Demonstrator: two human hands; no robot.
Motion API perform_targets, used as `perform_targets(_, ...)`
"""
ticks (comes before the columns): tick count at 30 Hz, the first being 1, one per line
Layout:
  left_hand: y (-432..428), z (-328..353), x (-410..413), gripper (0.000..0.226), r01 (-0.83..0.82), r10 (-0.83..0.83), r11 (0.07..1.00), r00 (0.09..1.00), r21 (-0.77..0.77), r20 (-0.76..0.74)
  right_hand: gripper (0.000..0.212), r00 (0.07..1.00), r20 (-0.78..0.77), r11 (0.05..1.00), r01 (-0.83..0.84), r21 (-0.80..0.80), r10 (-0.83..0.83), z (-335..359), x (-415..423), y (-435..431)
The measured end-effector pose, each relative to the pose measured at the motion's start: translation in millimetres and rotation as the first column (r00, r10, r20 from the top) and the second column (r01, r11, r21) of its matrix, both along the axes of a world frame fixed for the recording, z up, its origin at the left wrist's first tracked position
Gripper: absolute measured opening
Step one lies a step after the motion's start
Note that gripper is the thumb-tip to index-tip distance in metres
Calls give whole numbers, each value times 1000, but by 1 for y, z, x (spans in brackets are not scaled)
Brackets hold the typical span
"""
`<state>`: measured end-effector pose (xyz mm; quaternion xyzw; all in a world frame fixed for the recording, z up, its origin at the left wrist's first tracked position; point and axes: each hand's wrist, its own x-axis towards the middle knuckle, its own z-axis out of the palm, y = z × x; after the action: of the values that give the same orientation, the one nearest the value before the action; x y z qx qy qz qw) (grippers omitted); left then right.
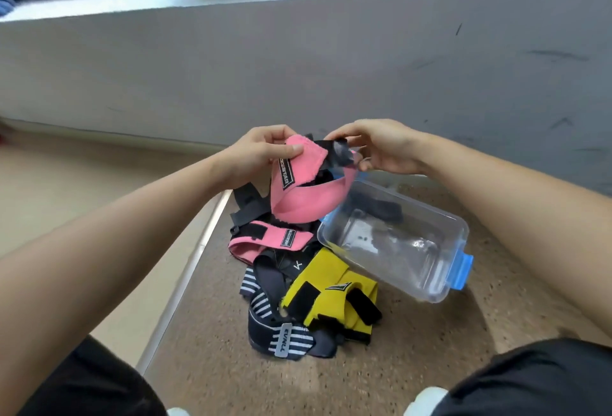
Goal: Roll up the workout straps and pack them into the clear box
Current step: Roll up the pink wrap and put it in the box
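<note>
While the pink strap (299,199) hangs above the strap pile (291,303) | left hand (258,154) pinches its labelled end — right hand (377,147) pinches its black tab (335,154) | clear box (400,243) lies just beside

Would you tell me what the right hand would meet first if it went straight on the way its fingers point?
Probably the left hand: the right hand points across the pink strap both hold, though depth is unclear.
</note>
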<state>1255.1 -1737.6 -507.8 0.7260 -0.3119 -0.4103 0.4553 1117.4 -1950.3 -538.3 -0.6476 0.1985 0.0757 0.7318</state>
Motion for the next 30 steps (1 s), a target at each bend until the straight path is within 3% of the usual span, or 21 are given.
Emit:
perform_targets(2,2,-2,4,11,5,-5,1000,998,-7,-66,39,998,-64,999,13,53,-10,-5,-1,-7)
perform_targets(7,7,-10,11,12,-30,15,997,972,-65,-233,45,975,-162,986,-160,-47,151,-13,-3,-3)
perform_targets(10,9,-11,12,9,-130,83,985,932,-113,-352,31,975,-117,964,-208,-163,191,-10,-6,2)
perform_targets(14,20,-4,1,15,-29,29,1000,987,3,-161,14,998,4,963,68,-260,-70,11,-16,13)
perform_targets(17,19,6,-23,11,69,-72,997,994,43,82,11,989,93,938,143,-316,-119,34,-24,32)
perform_targets(20,22,12,-49,10,90,-82,995,981,-34,174,9,979,169,896,175,-408,-114,53,-37,51)
perform_targets(26,71,33,-51,24,53,-31,992,983,-117,183,10,931,228,768,363,-528,-283,83,-74,51)
perform_targets(28,87,46,-48,15,-77,107,976,985,-206,138,14,950,176,772,311,-555,-256,84,-84,51)
perform_targets(30,98,64,-47,6,-201,234,935,969,-293,80,13,986,22,759,142,-635,-166,80,-93,59)
